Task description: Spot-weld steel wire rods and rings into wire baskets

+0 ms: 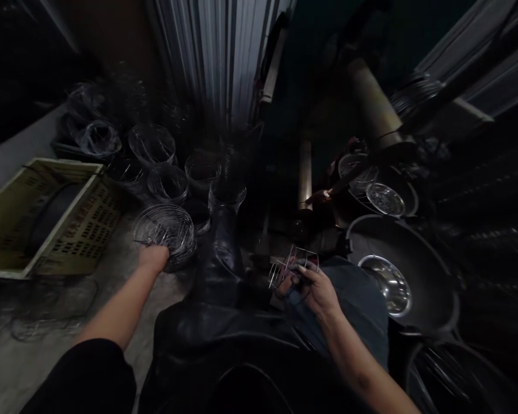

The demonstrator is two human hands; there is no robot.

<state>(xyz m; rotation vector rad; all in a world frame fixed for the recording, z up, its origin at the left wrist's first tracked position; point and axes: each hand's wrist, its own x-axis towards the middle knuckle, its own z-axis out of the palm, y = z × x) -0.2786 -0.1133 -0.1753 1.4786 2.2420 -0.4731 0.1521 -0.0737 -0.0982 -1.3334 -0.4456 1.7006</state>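
At the left, my left hand point(154, 258) is closed at the near rim of a round wire basket point(166, 230) filled with thin wire pieces; what its fingers grip is too small to make out. On the right, my right hand point(319, 289) pinches a small bent wire piece point(294, 265) with several thin prongs, held above my right knee. Something dark and reddish lies against the fingers there, too blurred to name.
A yellow plastic crate point(75, 230) stands at the left. Several wire baskets point(152, 145) are behind my left hand. At the right, a large dark basin point(431, 276) holds a shiny metal bowl point(388, 284). Machine parts with a pale cylinder point(373, 100) rise ahead.
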